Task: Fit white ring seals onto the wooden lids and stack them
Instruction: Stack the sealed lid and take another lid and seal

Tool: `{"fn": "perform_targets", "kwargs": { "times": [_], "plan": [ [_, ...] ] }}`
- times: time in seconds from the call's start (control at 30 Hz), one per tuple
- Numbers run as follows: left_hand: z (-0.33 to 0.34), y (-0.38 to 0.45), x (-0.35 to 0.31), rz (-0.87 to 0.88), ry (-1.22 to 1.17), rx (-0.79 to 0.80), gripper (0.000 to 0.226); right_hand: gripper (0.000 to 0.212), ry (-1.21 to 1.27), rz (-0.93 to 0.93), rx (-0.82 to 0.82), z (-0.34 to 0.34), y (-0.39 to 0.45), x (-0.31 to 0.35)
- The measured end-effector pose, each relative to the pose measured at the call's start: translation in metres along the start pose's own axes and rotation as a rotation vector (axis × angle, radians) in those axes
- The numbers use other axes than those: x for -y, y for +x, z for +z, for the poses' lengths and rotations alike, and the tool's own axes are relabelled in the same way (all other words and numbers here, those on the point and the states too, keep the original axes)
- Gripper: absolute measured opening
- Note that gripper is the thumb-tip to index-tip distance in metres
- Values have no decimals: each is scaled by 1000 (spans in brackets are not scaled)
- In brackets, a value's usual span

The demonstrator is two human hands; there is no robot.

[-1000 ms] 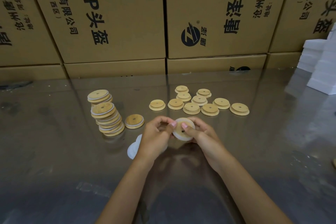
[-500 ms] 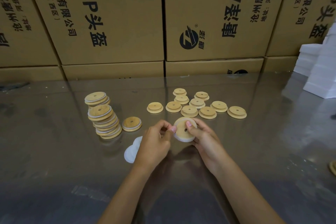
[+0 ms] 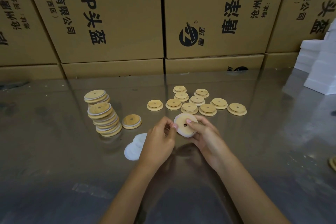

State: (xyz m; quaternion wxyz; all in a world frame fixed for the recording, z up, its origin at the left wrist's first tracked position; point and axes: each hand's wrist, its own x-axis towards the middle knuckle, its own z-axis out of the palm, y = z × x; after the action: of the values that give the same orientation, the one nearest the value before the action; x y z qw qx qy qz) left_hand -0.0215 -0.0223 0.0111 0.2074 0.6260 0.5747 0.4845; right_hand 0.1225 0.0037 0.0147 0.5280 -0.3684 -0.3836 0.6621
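Tilted further toward the camera than 0.5 s ago, the round wooden lid with a centre hole (image 3: pixel 185 126) and translucent white ring seal (image 3: pixel 177 129) is pinched by both left hand (image 3: pixel 160 142) and right hand (image 3: pixel 205 136) above the glossy grey table (image 3: pixel 54 160), near 10 loose lids (image 3: pixel 197 101).

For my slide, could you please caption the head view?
Both hands, left hand and right hand, hold a wooden lid while fitting its white ring seal, beside stacked finished lids.
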Motion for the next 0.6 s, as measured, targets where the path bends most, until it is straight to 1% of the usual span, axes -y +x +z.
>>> {"fn": "perform_targets", "kwargs": {
  "times": [0.1, 0.17, 0.23, 0.33, 0.43, 0.6],
  "plan": [
    [-1, -1, 0, 18, 15, -1, 12, 27, -73, 25, 4, 3, -1, -1],
    [-1, -2, -1, 54, 64, 25, 12, 21, -170, 6, -6, 5, -3, -2],
    [-1, -1, -2, 90, 117, 35, 12, 21, -224, -24, -4, 5, -4, -4],
    [-4, 1, 0, 72, 140, 37, 13, 21, -241, -37, 35, 4, -5, -4],
    [-8, 4, 2, 9, 90, 32, 13, 23, -237, -56, 70, 5, -5, -2],
    [-10, 4, 3, 26, 161, 74, 13, 24, -172, -68, 21, 5, -5, -2]
  ]
}}
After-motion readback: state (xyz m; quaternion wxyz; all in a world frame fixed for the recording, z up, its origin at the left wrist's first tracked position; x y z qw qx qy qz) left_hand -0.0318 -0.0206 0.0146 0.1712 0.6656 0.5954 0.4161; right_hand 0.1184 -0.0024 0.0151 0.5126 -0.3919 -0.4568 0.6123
